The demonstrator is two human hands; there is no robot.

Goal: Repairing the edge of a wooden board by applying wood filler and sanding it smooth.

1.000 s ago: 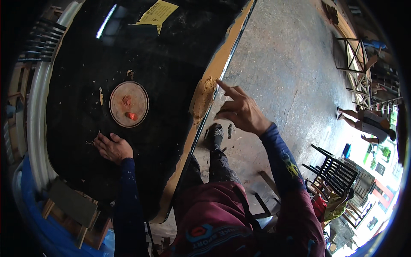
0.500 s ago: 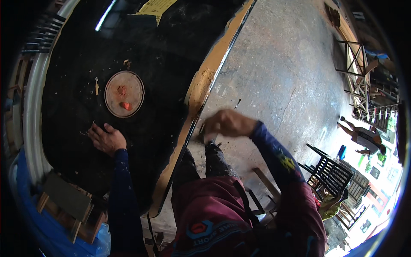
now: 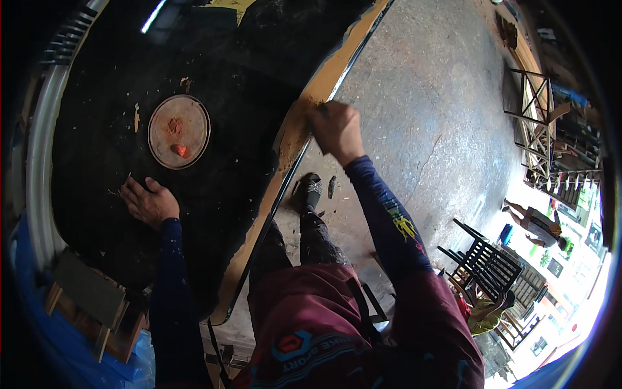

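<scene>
My left hand (image 3: 151,202) lies on the glossy black tabletop (image 3: 227,162), its fingers stretched out and nothing in them. Beyond it rests a round, pale lid (image 3: 191,129) with reddish powder and an orange-red lump (image 3: 181,151) on it. At the tabletop's right side, my right hand (image 3: 340,129) is closed in a fist against the tan, unpainted edge strip (image 3: 285,152). Something small and dark seems to stick out by its fingers; blur hides its kind.
Slatted black chairs (image 3: 489,262) are piled at right, with a metal frame (image 3: 534,117) farther off. A person (image 3: 541,223) stands in the background. Dark scraps (image 3: 332,187) lie on the concrete floor (image 3: 421,97) by my foot. A yellow sheet (image 3: 236,5) lies at the far end.
My right hand has swung forward and up, from over the floor beside the table to the tan edge strip. My left hand stays flat in place; the view has shifted slightly.
</scene>
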